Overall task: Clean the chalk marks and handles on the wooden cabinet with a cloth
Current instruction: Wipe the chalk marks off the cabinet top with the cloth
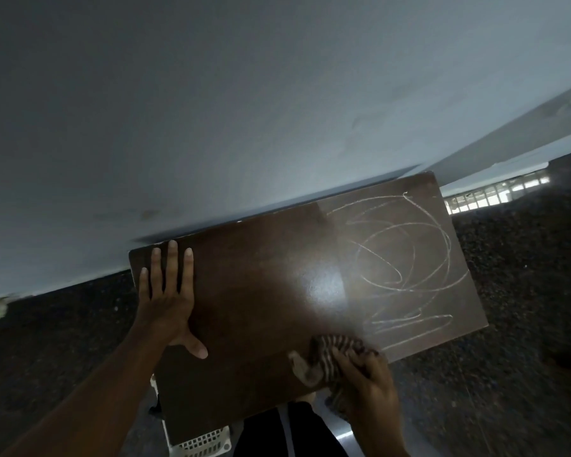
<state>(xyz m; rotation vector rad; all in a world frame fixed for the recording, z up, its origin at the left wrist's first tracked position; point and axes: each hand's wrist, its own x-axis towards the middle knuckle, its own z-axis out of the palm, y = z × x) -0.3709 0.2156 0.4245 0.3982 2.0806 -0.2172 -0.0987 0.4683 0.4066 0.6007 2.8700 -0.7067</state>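
Step in hand, as I judge it: wiping chalk off the top of the wooden cabinet (261, 291); left half looks clean and glossy, right half not yet done. Cabinet top fills lower centre, back edge against a pale wall (244, 110) at 12 o'clock, dark speckled floor (508, 324) from 2 to 5 o'clock and again at 8–9. Chalk marks (406, 258) sit at 2–3 o'clock on the top: looping scribbles plus a few flat strokes nearer the front edge. Left hand (167, 301) at 9 o'clock, spread wide and flat on the top, holding nothing, bracing. Right hand (366, 377) at 5 o'clock, closed round a bunched striped cloth (330, 354) pressed at the front edge, just beside the lowest strokes. Next move probably needs the cloth swept up toward 2 o'clock across the loops with firm pressure. Handles not in view. White slotted basket (201, 443) at 6–7 o'clock below the cabinet, dark clothing beside it
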